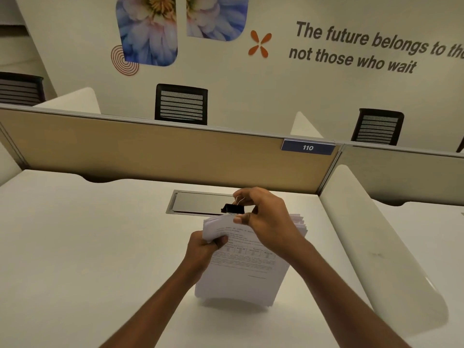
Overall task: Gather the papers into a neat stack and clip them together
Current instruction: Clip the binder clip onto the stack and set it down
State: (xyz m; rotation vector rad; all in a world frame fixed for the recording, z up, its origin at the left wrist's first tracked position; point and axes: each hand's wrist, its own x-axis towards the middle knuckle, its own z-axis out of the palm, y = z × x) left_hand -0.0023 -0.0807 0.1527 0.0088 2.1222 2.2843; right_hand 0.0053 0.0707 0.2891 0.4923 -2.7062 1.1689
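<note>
A stack of white printed papers point(246, 272) is held up off the white desk point(88, 247), its far edge raised. My left hand point(203, 249) grips the stack's left side near the top corner, thumb on the front sheet. My right hand point(266, 219) pinches a black binder clip point(233, 208) by its wire handles, right at the stack's top edge. Whether the clip's jaws are over the paper cannot be told. The sheets fan slightly at the right corner.
A grey cable hatch point(198, 203) is set into the desk just behind the clip. A tan partition point(150, 151) with a "110" tag point(307, 147) closes the back. A white curved divider point(376, 247) bounds the right side. Black chairs point(181, 104) stand beyond.
</note>
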